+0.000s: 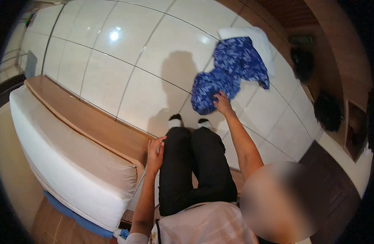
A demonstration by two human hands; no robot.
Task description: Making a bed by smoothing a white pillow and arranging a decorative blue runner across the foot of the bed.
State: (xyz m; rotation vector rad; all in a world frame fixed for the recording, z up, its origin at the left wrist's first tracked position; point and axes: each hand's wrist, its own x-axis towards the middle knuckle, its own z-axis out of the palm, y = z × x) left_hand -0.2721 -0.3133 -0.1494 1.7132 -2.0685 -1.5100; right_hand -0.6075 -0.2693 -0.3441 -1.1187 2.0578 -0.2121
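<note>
A blue cloth with a pale leaf-like print [216,88] lies in two bunched parts on the tiled floor ahead of my feet. Part of it overlaps a folded white cloth or pillow [261,39]. My right hand [223,104] reaches out over the nearer bunch, its fingers curled at the fabric; whether they grip it is unclear. Beside my left knee, my left hand [155,155] is empty with its fingers apart. Black trousers [177,170] cover my legs, and dark-and-white footwear or socks [174,122] show on my feet.
To the left stands a bed with a white-covered mattress [74,161] and a wooden side board [92,109]. Dark bags or similar objects [327,111] sit along the brown furniture [330,52] at right. A dark brown panel [330,180] lies lower right, partly hidden by a blurred patch.
</note>
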